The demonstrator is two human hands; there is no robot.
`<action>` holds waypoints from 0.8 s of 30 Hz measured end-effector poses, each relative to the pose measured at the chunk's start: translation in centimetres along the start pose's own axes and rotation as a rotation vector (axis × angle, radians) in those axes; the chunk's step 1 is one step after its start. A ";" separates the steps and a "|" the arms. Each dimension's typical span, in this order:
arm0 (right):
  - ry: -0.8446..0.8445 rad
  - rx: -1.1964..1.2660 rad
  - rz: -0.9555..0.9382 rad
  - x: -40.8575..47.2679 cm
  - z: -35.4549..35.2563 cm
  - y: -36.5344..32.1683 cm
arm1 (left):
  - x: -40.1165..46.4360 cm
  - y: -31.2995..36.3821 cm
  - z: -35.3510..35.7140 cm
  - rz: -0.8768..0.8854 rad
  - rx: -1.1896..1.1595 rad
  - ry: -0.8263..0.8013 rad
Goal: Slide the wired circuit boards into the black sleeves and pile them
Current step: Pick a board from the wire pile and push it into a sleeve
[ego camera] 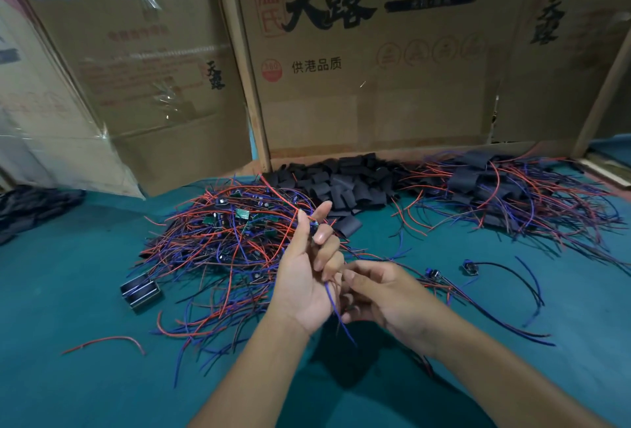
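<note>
1. Left hand (304, 277) gripped red and blue wires (329, 294), fingers curled, raised over the teal tabletop (68, 291).
2. Right hand (386, 294) touched the left, fingers pinched at the same wires.
3. Tangled pile of wired circuit boards (225, 240) lay left of the hands.
4. Black sleeves (341, 182) heaped beyond the hands, against the cardboard boxes (375, 86).
5. Sleeved pile (505, 195) sat right of the black sleeves.
</note>
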State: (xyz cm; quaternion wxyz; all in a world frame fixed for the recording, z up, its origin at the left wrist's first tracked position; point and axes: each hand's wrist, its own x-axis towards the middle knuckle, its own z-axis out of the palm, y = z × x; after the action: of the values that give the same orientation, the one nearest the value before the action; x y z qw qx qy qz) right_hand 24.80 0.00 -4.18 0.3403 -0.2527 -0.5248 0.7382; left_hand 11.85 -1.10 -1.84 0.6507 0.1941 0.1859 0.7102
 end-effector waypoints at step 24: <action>0.166 -1.647 -0.244 1.7 1.2 3.0 | 0.9 6.0 -2.1 0.272 0.218 0.167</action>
State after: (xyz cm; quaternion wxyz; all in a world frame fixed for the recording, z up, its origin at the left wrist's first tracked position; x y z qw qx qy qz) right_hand 22.15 -0.05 -6.69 0.1621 -0.4156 -0.8933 0.0554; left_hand 5.56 -0.76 -0.49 0.5062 0.2272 0.2871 0.7808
